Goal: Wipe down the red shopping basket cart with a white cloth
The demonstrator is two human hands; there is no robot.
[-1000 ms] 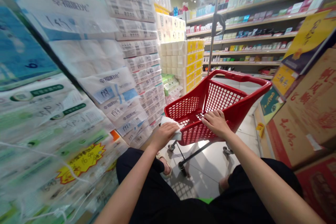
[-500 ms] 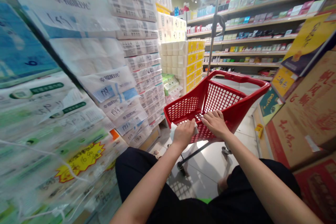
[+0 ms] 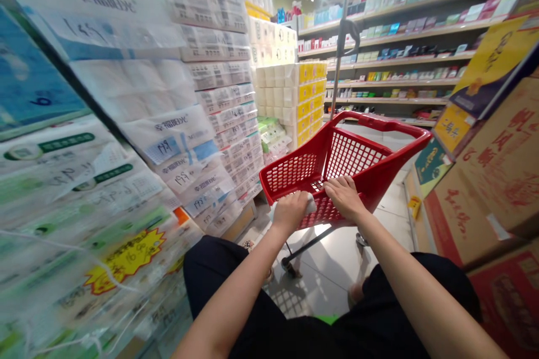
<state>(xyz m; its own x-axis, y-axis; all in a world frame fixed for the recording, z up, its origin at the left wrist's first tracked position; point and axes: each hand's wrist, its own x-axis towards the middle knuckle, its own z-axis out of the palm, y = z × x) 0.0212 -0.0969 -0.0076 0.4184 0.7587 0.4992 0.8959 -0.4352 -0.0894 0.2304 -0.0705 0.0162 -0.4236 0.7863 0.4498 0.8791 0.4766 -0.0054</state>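
Red cart (image 3: pixel 381 171): near tissue packs (image 3: pixel 233 123)
Left hand (image 3: pixel 290 212): fingers bunched on white cloth (image 3: pixel 311 203) — apparently against the cart
Right hand (image 3: pixel 344 199): fingers together, gripping the cart

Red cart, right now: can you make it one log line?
red cart: on floor; left hand: holding white cloth against cart; right hand: on cart's near side
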